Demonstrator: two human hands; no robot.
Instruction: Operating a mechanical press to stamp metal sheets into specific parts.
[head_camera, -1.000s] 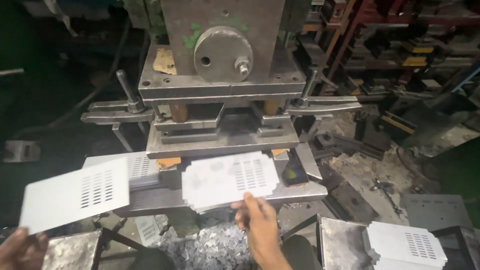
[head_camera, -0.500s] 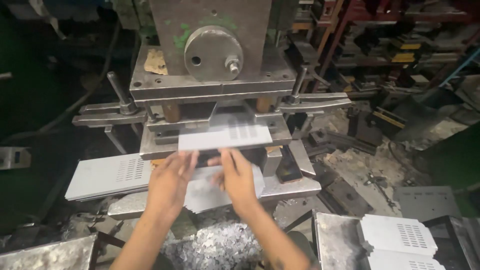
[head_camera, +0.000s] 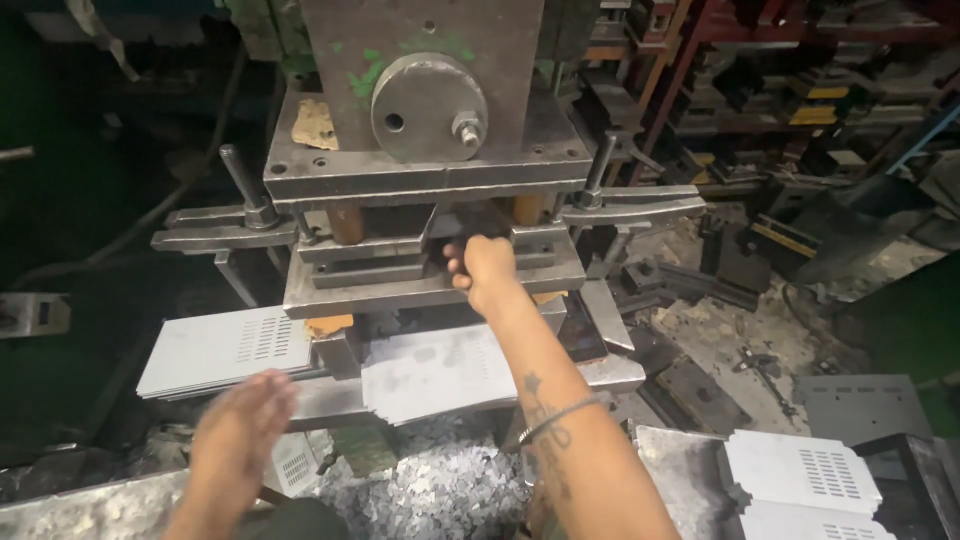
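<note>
Fingers of the right hand (head_camera: 482, 268) are curled closed inside the gap of the press die (head_camera: 430, 262); the left hand (head_camera: 240, 432) is open and flat.

The right hand reaches into the slot between the die plates, and what its fingers grip cannot be seen. The left hand is blurred, fingers spread, holding nothing, just below a stack of grey perforated sheets (head_camera: 225, 350). Another grey sheet (head_camera: 440, 372) lies on the press bed under the right forearm. White perforated panels (head_camera: 800, 470) lie at the lower right. A torn brown paper piece (head_camera: 314, 125) sits on the upper plate.
</note>
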